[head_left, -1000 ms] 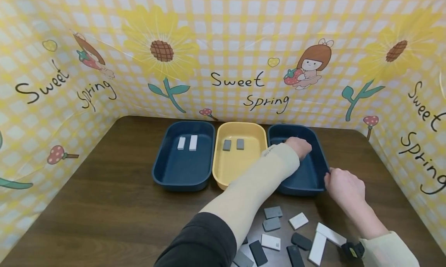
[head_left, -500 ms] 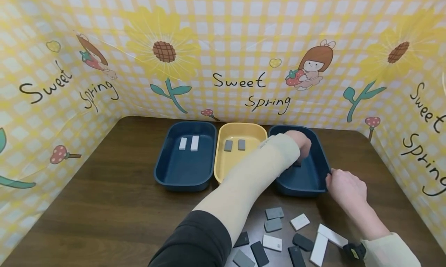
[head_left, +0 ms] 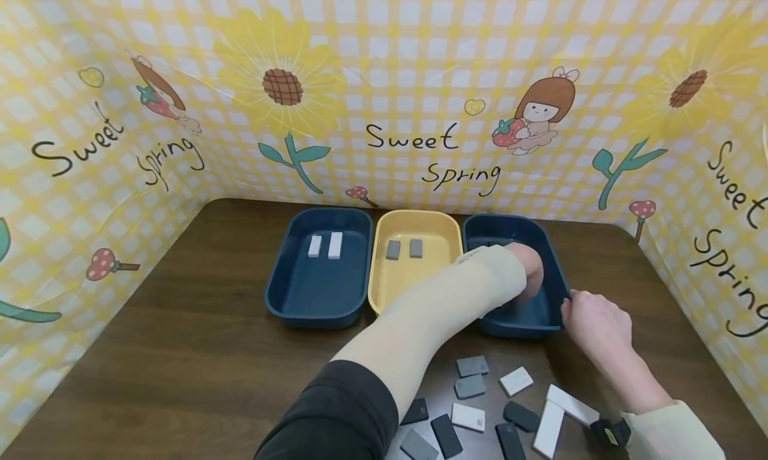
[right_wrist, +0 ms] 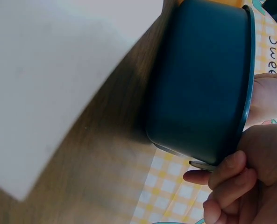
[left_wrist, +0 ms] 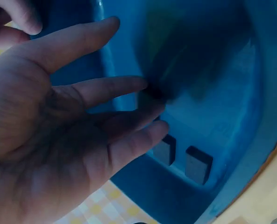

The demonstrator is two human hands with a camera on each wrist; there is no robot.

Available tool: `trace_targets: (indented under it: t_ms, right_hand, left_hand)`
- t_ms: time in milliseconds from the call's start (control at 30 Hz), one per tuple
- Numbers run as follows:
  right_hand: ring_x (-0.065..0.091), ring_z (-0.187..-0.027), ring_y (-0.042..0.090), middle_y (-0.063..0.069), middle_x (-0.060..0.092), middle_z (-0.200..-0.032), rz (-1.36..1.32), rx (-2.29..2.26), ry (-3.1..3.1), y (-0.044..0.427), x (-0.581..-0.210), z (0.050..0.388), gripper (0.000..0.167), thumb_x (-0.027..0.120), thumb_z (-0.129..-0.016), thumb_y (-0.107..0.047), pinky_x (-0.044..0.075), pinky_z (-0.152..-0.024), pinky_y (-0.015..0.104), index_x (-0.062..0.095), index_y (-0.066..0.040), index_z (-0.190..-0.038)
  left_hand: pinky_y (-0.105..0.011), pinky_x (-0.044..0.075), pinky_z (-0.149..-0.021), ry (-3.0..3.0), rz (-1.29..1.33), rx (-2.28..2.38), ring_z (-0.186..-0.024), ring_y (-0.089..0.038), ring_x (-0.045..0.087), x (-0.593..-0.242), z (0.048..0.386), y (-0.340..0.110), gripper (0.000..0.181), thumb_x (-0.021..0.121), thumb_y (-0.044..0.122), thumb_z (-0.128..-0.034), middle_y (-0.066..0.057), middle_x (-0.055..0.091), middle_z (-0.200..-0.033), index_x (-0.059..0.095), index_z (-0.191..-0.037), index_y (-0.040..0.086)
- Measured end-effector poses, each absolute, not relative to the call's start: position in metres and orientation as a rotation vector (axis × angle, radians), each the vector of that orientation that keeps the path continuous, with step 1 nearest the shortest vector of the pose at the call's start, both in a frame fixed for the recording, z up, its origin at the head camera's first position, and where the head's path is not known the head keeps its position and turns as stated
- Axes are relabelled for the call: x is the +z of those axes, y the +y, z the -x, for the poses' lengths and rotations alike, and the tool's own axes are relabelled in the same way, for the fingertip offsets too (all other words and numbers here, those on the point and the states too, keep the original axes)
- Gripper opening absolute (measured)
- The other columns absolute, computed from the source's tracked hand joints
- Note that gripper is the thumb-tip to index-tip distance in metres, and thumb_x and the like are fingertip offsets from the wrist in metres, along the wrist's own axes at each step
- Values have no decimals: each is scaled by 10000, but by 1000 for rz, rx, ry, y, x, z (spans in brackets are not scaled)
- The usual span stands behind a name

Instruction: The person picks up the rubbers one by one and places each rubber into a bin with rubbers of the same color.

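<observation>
My left hand (head_left: pixel 529 270) reaches into the right-hand dark blue bin (head_left: pixel 549 310). In the left wrist view its fingers are extended and the thumb stands apart. The fingertips are close to a dark patch on the bin floor; whether they touch a block there is unclear. Two dark blocks, one (left_wrist: pixel 165 150) near the fingertips and another (left_wrist: pixel 199 164) beside it, stand at one end of that bin. My right hand (head_left: pixel 600 321) grips the bin's near right corner, its fingers curled at the rim in the right wrist view.
A yellow bin (head_left: pixel 384 293) with two grey blocks and another dark blue bin (head_left: pixel 318 317) with two white blocks stand leftward. Several white, grey and black blocks lie on the table in front, including a long white block (head_left: pixel 548 428) near my right wrist.
Inside the right bin, my left hand first shifted slightly, then moved right and nearer. A dark piece visible below it half a second ago is now hidden. My right hand stays on the rim.
</observation>
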State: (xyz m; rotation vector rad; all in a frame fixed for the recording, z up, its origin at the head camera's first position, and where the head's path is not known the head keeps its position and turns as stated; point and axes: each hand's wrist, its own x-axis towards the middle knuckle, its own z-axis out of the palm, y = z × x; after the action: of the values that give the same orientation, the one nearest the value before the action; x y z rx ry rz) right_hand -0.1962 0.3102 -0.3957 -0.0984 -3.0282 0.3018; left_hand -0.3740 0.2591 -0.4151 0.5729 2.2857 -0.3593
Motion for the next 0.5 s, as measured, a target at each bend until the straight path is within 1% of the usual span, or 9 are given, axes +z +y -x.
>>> trace_targets:
  t_ms: [100, 200, 333, 500]
  right_hand:
    - [454, -485, 248, 68, 469, -545, 100, 312, -3035, 311, -396, 196, 246, 531, -944, -119, 392, -424, 376, 612, 53, -789]
    - [447, -483, 244, 64, 463, -543, 100, 322, -3034, 311, -397, 197, 254, 529, -943, -115, 386, -423, 370, 601, 31, -748]
    - [440, -480, 237, 61, 454, -540, 96, 328, -3023, 311, -397, 197, 261, 530, -943, -111, 379, -424, 362, 591, 17, -725]
    - [441, -474, 233, 55, 455, -532, 102, 326, -3014, 310, -397, 196, 255, 537, -942, -110, 377, -418, 354, 598, 15, -727]
  left_hand:
    - [-341, 498, -793, 2333, -524, -247, -979, -144, 552, -396, 351, 243, 115, 800, 256, -807, 81, 572, -1147, 757, -912, 235]
    - [-337, 488, -823, 2361, -560, -206, -994, -142, 536, -384, 336, 233, 155, 795, 273, -813, 97, 564, -1164, 743, -958, 257]
    - [-329, 483, -787, 2399, -644, -178, -954, -139, 536, -385, 336, 230, 156, 795, 310, -809, 104, 567, -1130, 737, -950, 277]
    - [-303, 465, -775, 2409, -757, -159, -959, -140, 531, -371, 327, 213, 189, 703, 336, -891, 52, 562, -1114, 682, -1066, 268]
